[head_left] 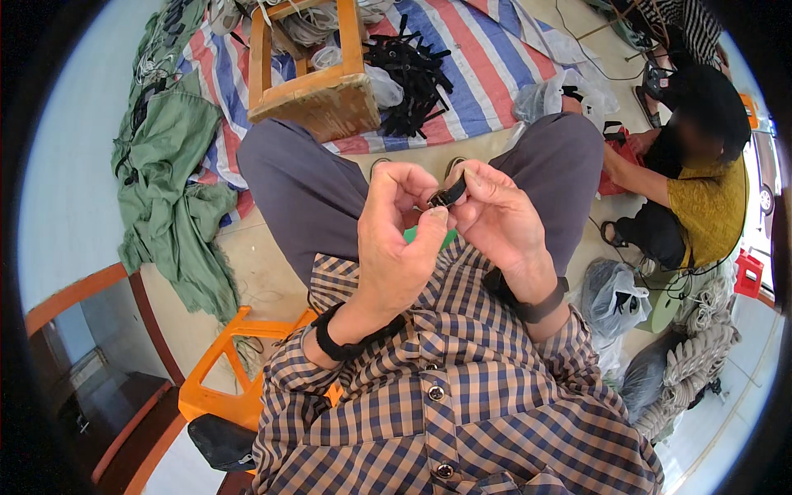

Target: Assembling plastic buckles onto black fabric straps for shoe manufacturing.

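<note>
Above my lap, my left hand (396, 235) and my right hand (501, 216) meet at a short black strap (450, 193) with a small buckle-like piece at its left end. The left thumb and fingers pinch that end. My right thumb and forefinger grip the other end, where the strap bends up in a curve. A patch of something green (430, 237) shows below the hands, mostly hidden by them.
A pile of black straps (406, 78) lies on a striped tarp (474, 58), beside a tipped wooden stool (318, 107). Left are green cloth (169, 165) and an orange plastic stool (216, 363). Another person (705, 198) sits at right, near plastic bags (612, 297) and rope bundles (697, 355).
</note>
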Tool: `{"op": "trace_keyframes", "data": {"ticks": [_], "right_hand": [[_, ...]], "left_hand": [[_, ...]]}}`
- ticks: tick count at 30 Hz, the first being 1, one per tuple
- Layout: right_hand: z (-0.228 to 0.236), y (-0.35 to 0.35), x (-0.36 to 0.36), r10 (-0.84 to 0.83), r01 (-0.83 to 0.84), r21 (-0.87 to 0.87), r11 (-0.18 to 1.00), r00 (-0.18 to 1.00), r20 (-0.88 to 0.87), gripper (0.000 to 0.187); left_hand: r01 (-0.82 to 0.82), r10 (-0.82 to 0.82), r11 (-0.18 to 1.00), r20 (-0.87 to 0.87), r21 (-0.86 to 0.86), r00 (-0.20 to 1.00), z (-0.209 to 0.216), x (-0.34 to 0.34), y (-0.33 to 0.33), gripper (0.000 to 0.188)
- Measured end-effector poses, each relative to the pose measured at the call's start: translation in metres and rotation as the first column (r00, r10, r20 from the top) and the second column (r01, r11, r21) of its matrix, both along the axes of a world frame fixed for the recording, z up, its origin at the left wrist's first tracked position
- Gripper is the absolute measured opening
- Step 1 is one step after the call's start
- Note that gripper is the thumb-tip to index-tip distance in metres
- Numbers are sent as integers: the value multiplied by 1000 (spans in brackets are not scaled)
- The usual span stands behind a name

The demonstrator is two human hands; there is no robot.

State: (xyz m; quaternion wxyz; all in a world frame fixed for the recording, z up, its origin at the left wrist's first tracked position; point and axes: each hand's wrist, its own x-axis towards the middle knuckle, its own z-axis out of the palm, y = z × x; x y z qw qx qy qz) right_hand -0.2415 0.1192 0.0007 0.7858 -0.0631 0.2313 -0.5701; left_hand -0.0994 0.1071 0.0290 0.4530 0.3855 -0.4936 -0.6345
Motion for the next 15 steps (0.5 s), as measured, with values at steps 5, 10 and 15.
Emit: {"op": "trace_keyframes", "data": {"ticks": [5,10,15], "right_hand": [[2,-1,0,-61,50,-69,996,986,-156,13],[4,-2,-2,-83,60,-92,994,956,-280,12],[7,-1,-1,-103,83,-82,993,955,-279,12]], "left_hand": [[-13,13,999,13,33,1000,0,0,-1,23],[4,-4,1000,23,27,1000,0,1,0,23],[0,0,1000,5,21,1000,-3,2,0,22]]}}
